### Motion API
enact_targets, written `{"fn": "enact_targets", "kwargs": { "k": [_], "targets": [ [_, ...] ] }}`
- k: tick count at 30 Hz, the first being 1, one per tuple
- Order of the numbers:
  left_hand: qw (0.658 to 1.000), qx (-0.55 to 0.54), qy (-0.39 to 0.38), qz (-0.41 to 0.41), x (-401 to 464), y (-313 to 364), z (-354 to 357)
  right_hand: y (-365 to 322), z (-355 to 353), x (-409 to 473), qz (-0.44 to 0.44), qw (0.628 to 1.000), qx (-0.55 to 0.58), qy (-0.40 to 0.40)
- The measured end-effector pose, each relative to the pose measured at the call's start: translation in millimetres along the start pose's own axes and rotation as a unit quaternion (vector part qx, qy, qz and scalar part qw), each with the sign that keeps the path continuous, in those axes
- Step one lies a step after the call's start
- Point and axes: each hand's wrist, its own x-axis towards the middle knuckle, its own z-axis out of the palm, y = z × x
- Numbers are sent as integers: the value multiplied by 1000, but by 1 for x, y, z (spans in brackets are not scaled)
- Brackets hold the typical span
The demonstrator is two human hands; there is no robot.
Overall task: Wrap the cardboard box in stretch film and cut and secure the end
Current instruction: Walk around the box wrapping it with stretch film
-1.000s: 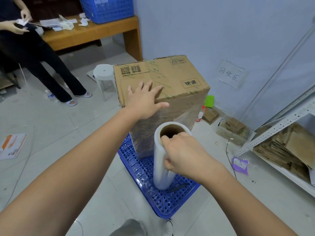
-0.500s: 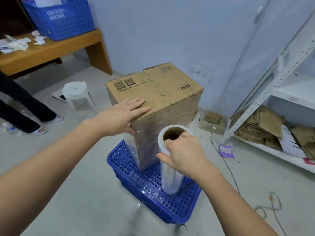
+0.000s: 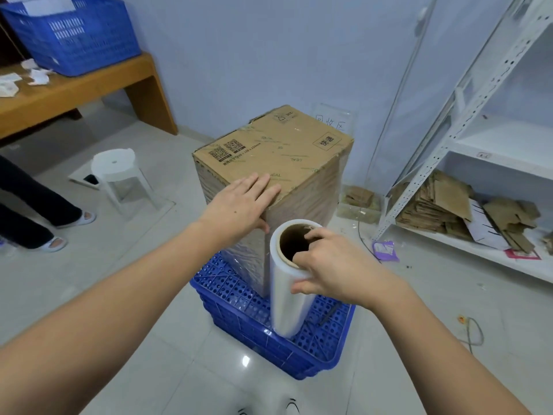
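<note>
A brown cardboard box (image 3: 287, 151) stands upright on an overturned blue crate (image 3: 239, 313); its sides are covered in clear stretch film. My left hand (image 3: 242, 205) lies flat with straight fingers on the box's near top corner. My right hand (image 3: 332, 268) grips the top of an upright roll of stretch film (image 3: 288, 289), fingers hooked into its cardboard core and thumb on the outside. The roll is held just in front of the box's near edge. A dark tool (image 3: 329, 314) lies on the crate by the roll.
A white plastic stool (image 3: 116, 169) stands left of the box. A person's legs (image 3: 33, 211) are at the far left. A wooden bench (image 3: 74, 91) holds a blue basket (image 3: 71, 34). White metal shelving (image 3: 478, 121) with flattened cardboard is on the right. A cable (image 3: 472, 330) lies on the floor.
I have stepped round the box to the right, so the view has swung. My left hand has slid to the box's near corner. The roll stays in my right hand.
</note>
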Motion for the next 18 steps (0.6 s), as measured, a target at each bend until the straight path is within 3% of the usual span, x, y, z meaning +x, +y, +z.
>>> {"fn": "enact_targets", "kwargs": {
  "k": [8, 13, 18],
  "targets": [
    [997, -33, 63, -19, 9, 21, -1, -14, -1, 1, 49, 999, 4, -1],
    [998, -49, 30, 41, 13, -6, -4, -34, 17, 21, 172, 983, -41, 50],
    [995, -45, 5, 84, 22, -26, 5, -22, 29, 17, 138, 978, -30, 154]
  ]
}}
